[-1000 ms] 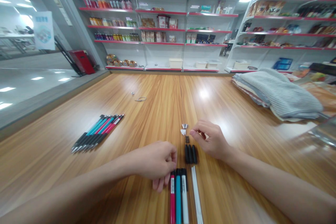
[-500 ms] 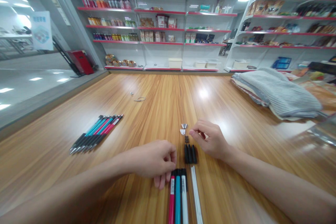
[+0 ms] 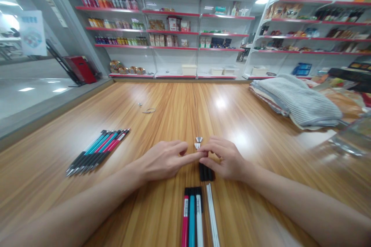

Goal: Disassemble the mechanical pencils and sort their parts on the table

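My left hand (image 3: 165, 159) lies on the wooden table (image 3: 261, 131) with its index finger stretched right, its tip meeting my right hand (image 3: 224, 157). My right hand's fingers are pinched together over small parts I cannot make out. Just beyond the fingertips lie tiny white and silver pen tips (image 3: 198, 142). Short black pen grips (image 3: 206, 172) lie under my right hand. Nearer me lie a red, a blue and a white pen barrel (image 3: 191, 220) with thin white refills (image 3: 212, 216) beside them.
A row of assembled pens (image 3: 97, 150) lies at the left. Folded striped cloths (image 3: 298, 100) are stacked at the right. A small ring and wire (image 3: 148, 110) lie farther back. Store shelves (image 3: 174, 31) with goods stand behind the table.
My left hand left the pen barrels and moved forward and right, stretching its index finger to my right hand. My right hand dropped slightly toward the small parts. The view shifted a little.
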Demonstrator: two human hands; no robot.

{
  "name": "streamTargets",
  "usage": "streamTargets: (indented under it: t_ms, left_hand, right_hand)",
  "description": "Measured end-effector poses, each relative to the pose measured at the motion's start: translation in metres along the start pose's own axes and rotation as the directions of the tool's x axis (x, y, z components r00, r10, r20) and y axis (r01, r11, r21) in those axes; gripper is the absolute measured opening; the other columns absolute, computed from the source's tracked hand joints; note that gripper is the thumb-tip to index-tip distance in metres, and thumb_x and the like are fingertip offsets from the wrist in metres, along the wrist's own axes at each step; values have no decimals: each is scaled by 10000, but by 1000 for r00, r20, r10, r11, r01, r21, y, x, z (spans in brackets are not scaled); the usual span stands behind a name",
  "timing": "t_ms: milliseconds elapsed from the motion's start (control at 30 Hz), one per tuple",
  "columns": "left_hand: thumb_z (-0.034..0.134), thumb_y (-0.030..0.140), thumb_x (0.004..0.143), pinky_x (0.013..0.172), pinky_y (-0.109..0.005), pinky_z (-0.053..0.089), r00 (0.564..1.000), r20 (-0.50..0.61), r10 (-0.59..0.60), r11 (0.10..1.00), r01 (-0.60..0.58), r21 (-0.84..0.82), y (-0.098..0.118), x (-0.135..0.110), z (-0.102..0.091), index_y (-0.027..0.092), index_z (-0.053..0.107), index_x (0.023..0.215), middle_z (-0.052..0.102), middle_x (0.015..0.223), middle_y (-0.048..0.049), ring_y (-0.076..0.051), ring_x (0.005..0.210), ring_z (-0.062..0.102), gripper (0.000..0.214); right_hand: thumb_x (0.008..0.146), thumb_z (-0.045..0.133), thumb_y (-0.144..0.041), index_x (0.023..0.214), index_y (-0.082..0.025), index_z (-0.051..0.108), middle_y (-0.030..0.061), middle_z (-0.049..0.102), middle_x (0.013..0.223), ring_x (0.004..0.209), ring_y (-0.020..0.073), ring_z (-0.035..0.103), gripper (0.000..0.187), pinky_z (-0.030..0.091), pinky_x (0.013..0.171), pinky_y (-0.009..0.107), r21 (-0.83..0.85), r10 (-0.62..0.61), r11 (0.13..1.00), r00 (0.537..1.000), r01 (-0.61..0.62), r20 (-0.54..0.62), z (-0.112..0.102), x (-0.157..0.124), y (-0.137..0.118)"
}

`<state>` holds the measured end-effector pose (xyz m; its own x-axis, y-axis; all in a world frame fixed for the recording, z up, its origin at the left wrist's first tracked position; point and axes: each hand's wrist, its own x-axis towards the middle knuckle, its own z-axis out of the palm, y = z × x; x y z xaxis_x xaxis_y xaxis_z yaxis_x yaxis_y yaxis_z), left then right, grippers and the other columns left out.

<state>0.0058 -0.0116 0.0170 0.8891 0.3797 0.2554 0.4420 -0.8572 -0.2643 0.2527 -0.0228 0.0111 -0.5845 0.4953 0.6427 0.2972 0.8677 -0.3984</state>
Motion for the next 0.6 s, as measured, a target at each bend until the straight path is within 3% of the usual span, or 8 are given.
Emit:
streamTargets:
  t_ms: [267,433,600]
  left_hand:
    - [392,128,896,519,-242,367,1000,-3,16,1000,-16,24,-5,-2,4,368,179,1471,489,805,-6,-147,670,455,658]
    - [381,139,906,554,-250,405,1000,2,26,1000,-26,-5,-7,-3,7,335,228,1457,517,820,-12,-151,702,484,604]
    - [394,168,910,599,-268,441,999,42,-16,999,18,-42,-3,-1,7,262,311,1421,555,825,-22,-168,745,523,526]
  right_hand:
    - [832,646,-171,975,-157,609,42,633,788,746,146,553,149,470,698,292,2,-20,1000,998,20,-55,1,-1,3]
    - [816,648,-124,1071,-168,628,63,655,855,777,151,571,259,489,701,295,-23,-72,997,993,70,-91,0,-1,3]
    - [809,625,-66,1032,-205,667,49,640,834,749,137,571,266,478,660,271,-103,-106,991,982,91,-158,-2,-3,2]
